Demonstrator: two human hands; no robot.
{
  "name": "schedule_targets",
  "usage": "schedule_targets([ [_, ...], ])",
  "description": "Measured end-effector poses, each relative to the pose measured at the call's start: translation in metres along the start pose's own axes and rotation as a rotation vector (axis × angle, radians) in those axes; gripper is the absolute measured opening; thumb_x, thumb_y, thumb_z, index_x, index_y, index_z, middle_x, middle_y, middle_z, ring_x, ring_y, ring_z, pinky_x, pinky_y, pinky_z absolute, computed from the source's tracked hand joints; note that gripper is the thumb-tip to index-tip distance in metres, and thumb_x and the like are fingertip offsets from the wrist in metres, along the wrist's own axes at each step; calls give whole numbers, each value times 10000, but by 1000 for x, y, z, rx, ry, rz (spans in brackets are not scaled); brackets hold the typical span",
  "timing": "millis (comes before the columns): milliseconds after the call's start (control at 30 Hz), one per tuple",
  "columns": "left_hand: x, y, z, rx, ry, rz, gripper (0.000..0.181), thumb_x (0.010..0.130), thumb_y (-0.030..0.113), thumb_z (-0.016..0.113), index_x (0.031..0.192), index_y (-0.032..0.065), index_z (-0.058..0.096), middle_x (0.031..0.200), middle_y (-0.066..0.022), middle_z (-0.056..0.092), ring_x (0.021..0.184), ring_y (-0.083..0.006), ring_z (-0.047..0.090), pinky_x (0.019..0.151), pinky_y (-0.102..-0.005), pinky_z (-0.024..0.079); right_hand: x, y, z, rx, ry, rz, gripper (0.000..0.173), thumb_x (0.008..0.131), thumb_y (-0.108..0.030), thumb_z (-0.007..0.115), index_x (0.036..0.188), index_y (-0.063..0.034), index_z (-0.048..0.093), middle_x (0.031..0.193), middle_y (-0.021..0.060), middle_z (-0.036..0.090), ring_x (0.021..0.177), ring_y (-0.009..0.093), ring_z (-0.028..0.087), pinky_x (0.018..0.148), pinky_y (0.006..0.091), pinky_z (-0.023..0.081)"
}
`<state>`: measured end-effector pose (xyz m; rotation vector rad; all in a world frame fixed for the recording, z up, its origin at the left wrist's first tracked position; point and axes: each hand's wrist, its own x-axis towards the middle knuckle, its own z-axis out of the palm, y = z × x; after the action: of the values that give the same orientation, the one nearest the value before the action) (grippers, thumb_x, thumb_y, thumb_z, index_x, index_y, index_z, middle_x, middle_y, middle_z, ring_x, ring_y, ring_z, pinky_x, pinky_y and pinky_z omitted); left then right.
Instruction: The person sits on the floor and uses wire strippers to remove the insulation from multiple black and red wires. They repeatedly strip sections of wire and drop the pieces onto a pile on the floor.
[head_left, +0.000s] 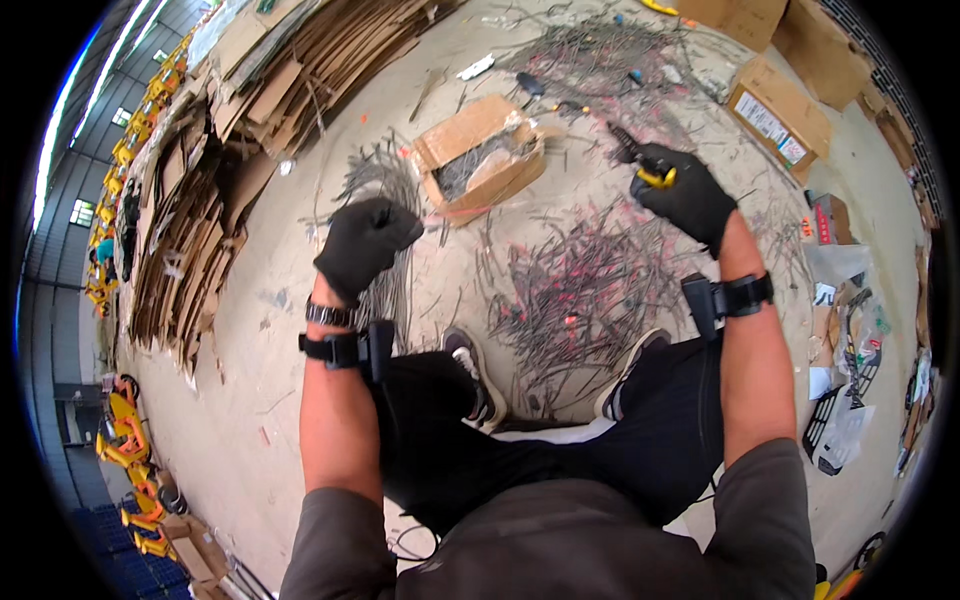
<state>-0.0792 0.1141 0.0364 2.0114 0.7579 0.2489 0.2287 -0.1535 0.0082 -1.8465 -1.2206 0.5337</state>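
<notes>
My left hand (367, 244), in a black glove, is closed into a fist left of the open cardboard box. From its fingertips a thin, blurred red strand (487, 210) stretches right across the front of the box. My right hand (686, 195), gloved too, grips pliers (652, 165) with black and yellow handles, their dark jaws pointing up and left. The cardboard box (517, 184) holds grey cut pieces and some clear plastic. Between my shoes lies a loose heap of grey cable pieces (585, 292) with reddish bits among them. Another bundle of grey strands (382, 176) lies behind my left hand.
A further heap of cable scraps (600, 60) spreads beyond the box. Stacked flattened cardboard (300, 82) stands at the upper left. At the right are a labelled carton (776, 116) and plastic-wrapped black parts (840, 427). Yellow machines (124, 427) line the left side; a person (103, 251) is there.
</notes>
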Motion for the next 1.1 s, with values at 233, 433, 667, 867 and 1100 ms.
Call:
schedule_targets([
  [233, -2, 6, 4, -52, 49, 74, 99, 831, 110, 717, 800, 24, 678, 666, 21, 597, 602, -52, 502, 537, -233, 402, 4, 5, -1, 21, 98, 127, 331, 789, -163, 647, 1101, -54, 667, 911, 106, 684, 785, 179, 611, 746, 316, 491],
  [433, 2, -3, -8, -143, 207, 73, 80, 855, 122, 713, 874, 47, 694, 687, 45, 599, 530, -40, 472, 477, -199, 345, 0, 8, 8, -13, -160, 3, 302, 780, -165, 650, 1062, -61, 668, 948, 132, 688, 864, 235, 656, 804, 342, 510],
  [667, -6, 13, -15, -138, 265, 39, 79, 850, 95, 714, 872, 26, 684, 677, 49, 585, 539, -27, 465, 480, -201, 361, 7, 4, 18, 146, -137, 101, 281, 817, -143, 678, 1082, -49, 675, 797, -2, 613, 670, 74, 533, 625, 259, 464],
  [867, -12, 21, -15, -98, 339, 227, 58, 852, 23, 690, 897, -11, 677, 764, 13, 627, 677, -48, 523, 617, -198, 406, 15, 7, 20, 65, -110, 144, 272, 757, -134, 651, 1017, -74, 706, 880, 114, 701, 784, 165, 647, 750, 310, 514],
  [1100, -11, 19, -14, -43, 413, 355, 61, 850, 13, 693, 899, -16, 673, 788, 10, 646, 705, -55, 552, 653, -203, 444, 16, 20, 28, 117, -164, 99, 231, 796, -97, 659, 1018, -38, 675, 777, 18, 620, 623, 92, 558, 577, 267, 478],
])
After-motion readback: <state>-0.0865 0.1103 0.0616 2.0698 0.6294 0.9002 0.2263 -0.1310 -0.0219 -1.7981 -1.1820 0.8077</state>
